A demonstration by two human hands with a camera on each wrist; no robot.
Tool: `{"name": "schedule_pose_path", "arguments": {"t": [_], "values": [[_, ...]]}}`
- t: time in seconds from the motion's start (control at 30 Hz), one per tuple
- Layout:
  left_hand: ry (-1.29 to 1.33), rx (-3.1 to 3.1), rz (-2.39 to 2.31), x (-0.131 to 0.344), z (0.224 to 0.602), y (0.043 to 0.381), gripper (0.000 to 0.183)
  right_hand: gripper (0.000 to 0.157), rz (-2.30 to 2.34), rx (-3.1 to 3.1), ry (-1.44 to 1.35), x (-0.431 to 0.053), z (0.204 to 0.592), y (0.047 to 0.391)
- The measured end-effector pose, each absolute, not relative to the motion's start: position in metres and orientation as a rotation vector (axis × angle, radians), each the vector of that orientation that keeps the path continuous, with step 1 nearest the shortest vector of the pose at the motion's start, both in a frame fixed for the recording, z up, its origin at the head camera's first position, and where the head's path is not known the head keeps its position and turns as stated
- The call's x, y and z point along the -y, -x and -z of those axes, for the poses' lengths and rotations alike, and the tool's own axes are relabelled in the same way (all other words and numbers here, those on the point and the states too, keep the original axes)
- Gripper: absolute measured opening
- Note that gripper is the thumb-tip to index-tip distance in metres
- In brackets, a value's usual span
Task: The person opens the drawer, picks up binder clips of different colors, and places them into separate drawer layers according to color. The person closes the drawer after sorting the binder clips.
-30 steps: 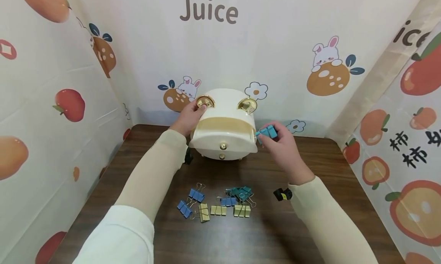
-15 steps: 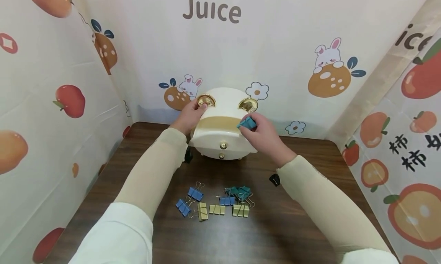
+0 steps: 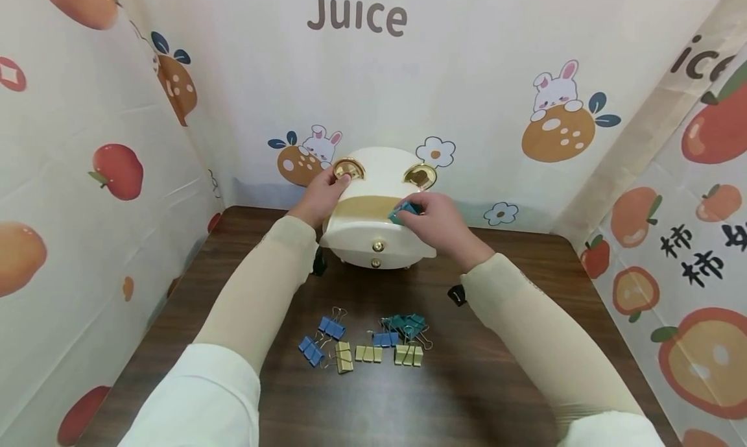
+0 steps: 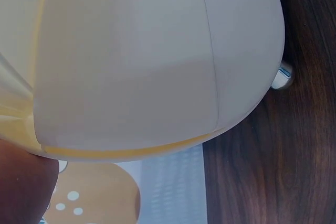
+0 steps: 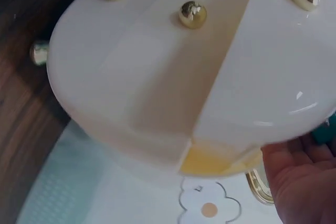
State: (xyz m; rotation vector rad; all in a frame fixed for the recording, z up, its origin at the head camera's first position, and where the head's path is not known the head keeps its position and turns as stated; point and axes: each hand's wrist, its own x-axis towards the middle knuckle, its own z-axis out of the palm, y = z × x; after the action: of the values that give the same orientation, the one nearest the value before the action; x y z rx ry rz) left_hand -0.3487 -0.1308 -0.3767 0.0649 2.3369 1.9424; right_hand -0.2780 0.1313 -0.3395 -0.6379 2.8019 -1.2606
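Observation:
A white, rounded desktop drawer box (image 3: 384, 168) stands at the back of the table, its upper drawer (image 3: 350, 234) pulled out. My left hand (image 3: 318, 197) grips the box's upper left side, thumb by the round gold ornament (image 3: 348, 169); the fingers behind are hidden. Over the drawer's right part, my right hand (image 3: 438, 220) pinches a teal binder clip (image 3: 401, 212), partly covered by the fingers. In the right wrist view, a bit of teal clip (image 5: 326, 130) shows at the fingers, beside the drawer front (image 5: 273, 77).
Several binder clips lie on the brown table (image 3: 373, 408) in front: blue ones (image 3: 331, 328), yellow ones (image 3: 369, 354) and a teal cluster (image 3: 408, 326). A lower drawer with a gold knob (image 3: 376, 263) is pushed in. Printed curtains (image 3: 478, 77) surround the table's back and sides.
My right hand has moved left with the teal clip, from beside the box's right side to over the pulled-out drawer. The left hand has stayed on the box.

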Motion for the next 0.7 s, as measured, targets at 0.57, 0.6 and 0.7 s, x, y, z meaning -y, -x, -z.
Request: {"name": "schedule_pose_path", "arguments": {"t": [0.57,0.6,0.7], "values": [[-0.054,-2.362,-1.916,0.129,0.373,0.347,0.052,0.024,1.056,-2.702,0.543,-0.12,0.331,0.287],[-0.055,-2.356,-1.921,0.129,0.373,0.347,0.052,0.025,1.056,-2.691,0.531,-0.119,0.331,0.287],[-0.054,-2.345,-1.922,0.129,0.374,0.347,0.052,0.03,1.07,-2.667,0.499,-0.116,0.33,0.286]]}}
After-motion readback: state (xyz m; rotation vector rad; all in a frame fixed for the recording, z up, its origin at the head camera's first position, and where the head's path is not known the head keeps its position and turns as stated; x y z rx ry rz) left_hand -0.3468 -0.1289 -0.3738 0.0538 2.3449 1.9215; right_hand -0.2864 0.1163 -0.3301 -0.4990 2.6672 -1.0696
